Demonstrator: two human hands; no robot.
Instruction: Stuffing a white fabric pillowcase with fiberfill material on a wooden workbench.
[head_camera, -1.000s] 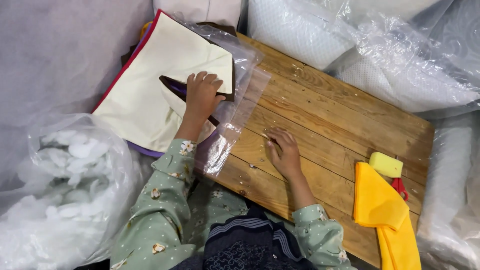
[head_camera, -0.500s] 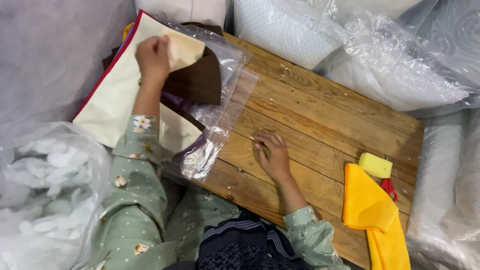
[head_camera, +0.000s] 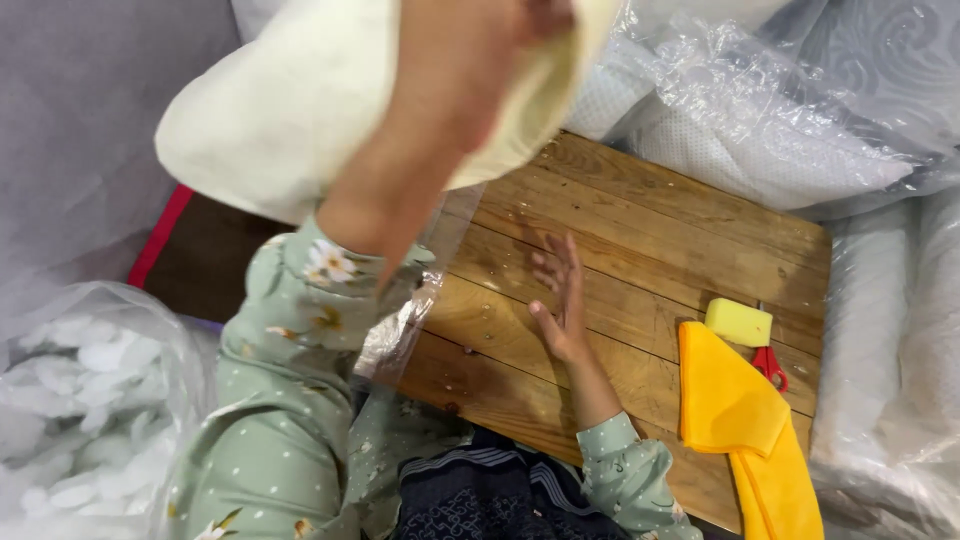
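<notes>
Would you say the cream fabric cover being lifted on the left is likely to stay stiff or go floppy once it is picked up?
Probably floppy: the cream fabric cover bends and sags around the raised left hand. It seems light, since one hand lifts it while the right hand stays open over the wooden table.

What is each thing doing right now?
Cream cushion cover: lifted up, held by the left hand.
Right hand: open, flat on the wooden table.
Yellow cloth: folded, lying on table.
Yellow sponge: lying beside cloth.
Red scissors: partly under cloth.
</notes>
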